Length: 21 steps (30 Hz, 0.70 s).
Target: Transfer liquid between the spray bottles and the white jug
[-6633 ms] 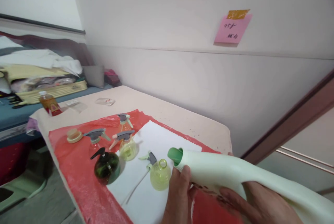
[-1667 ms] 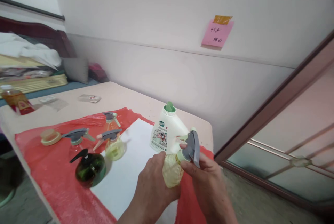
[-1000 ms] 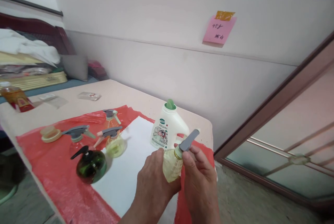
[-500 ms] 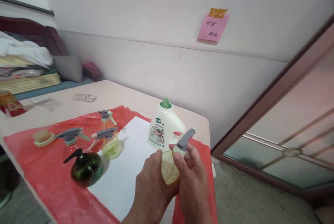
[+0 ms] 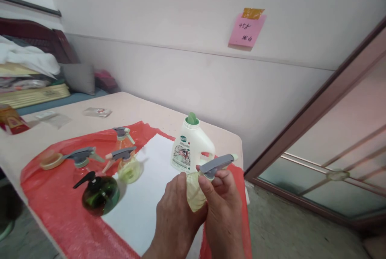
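Note:
A pale yellow ribbed spray bottle [image 5: 194,192] with a grey trigger head [image 5: 215,165] is between my hands, tilted over the table's near right side. My left hand [image 5: 177,210] wraps around the bottle's body. My right hand [image 5: 221,194] is closed around the neck and collar of the spray head, thumb in front and fingers behind. Just behind them a white detergent jug [image 5: 191,146] stands uncapped, with a green spout in its mouth. The white sheet [image 5: 141,198] lies to the left of my hands.
On the red plastic sheet [image 5: 54,194] at left stand a dark green pump bottle [image 5: 101,196], several spray bottles, including a yellow one [image 5: 129,170], and a roll of tape [image 5: 51,160]. Plastic packets [image 5: 98,112] lie farther back. A wall with a pink note [image 5: 247,31] rises behind the table.
The spray head has turned about the bottle's neck, so its nozzle now points right. My right fingers have shifted slightly with it; the left hand stays almost where it was.

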Motion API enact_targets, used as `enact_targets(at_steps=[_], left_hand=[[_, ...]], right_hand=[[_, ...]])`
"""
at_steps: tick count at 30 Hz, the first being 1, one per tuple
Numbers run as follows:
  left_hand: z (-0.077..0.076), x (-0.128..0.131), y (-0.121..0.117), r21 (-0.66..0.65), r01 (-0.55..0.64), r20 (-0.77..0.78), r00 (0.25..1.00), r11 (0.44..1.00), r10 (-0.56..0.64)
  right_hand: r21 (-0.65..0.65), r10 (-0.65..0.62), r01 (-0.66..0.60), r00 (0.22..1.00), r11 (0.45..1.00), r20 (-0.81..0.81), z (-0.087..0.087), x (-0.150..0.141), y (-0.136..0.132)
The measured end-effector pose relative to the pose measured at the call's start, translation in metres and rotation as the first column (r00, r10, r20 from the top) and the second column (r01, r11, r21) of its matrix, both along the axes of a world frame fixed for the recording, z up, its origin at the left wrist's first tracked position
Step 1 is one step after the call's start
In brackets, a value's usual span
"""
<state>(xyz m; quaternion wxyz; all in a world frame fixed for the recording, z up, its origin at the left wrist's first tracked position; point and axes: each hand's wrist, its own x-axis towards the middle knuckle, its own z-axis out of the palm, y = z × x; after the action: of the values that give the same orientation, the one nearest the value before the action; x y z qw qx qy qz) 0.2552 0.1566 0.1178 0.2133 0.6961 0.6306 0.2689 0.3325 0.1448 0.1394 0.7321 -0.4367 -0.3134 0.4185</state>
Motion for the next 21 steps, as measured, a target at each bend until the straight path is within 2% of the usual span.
enact_targets(at_steps=[3, 7, 10, 12, 16, 21], left_hand=[[-0.001, -0.001, -0.002, 0.057, -0.02, 0.01, 1.0, 0.998, 0.02], [0.01, -0.002, -0.002, -0.081, 0.008, 0.061, 0.998, 0.997, -0.003], [0.018, -0.001, -0.001, -0.156, 0.026, 0.093, 0.996, 0.987, -0.011], [0.017, -0.001, -0.001, -0.159, 0.02, 0.096, 0.995, 0.987, -0.004], [0.009, 0.0, 0.0, -0.105, -0.012, 0.061, 0.998, 0.994, 0.019], [0.011, 0.001, 0.0, -0.162, -0.007, 0.066, 0.998, 0.987, 0.018]], right_hand=[[-0.059, 0.076, -0.073, 0.996, 0.996, 0.045, 0.001, 0.002, 0.001], [-0.103, 0.172, -0.169, 0.985, 0.98, 0.017, 0.004, 0.008, 0.001], [-0.152, 0.172, -0.172, 0.985, 0.973, -0.017, 0.001, 0.013, -0.001], [-0.17, 0.145, -0.139, 0.989, 0.976, 0.022, -0.002, 0.014, -0.003], [-0.086, 0.104, -0.098, 0.992, 0.991, 0.072, -0.007, 0.008, -0.002], [-0.075, 0.102, -0.107, 0.992, 0.991, -0.069, -0.001, 0.0, 0.0]])
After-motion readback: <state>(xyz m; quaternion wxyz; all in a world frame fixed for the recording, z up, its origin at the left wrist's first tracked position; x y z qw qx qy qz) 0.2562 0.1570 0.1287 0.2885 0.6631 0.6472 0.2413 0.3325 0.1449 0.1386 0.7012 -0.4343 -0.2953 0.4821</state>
